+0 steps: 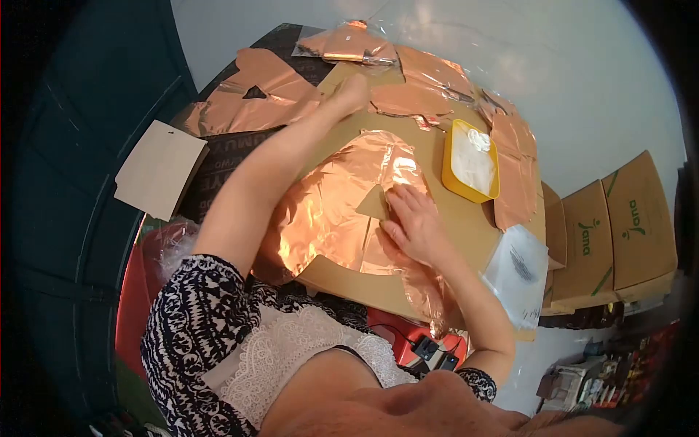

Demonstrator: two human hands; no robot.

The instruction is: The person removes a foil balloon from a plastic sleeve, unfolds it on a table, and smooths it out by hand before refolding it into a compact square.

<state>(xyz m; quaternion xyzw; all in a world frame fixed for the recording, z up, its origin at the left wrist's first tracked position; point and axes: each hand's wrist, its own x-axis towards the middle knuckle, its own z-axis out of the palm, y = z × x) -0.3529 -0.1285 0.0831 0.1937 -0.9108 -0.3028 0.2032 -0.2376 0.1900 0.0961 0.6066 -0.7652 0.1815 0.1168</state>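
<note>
A shiny copper-coloured foil sheet (328, 197) with cut-out openings lies across brown cardboard (342, 275) in front of me. My right hand (413, 222) rests palm down on the foil beside its middle opening, fingers stretched out and thumb apart. Reaching farther away, my left hand (352, 93) is at a brown board (364, 71) near the table's far side. Its fingers are turned away and mostly hidden, so what they hold, if anything, does not show. To the right of the foil stands a yellow container (473, 191) with white material inside.
More copper foil pieces lie at the far left (269, 80) and right (515, 171). A clear-wrapped foil packet (357, 45) sits at the back. A plastic sheet (515, 269) covers the right corner. Cardboard boxes (641, 233) stand right; a beige card (160, 167) is left.
</note>
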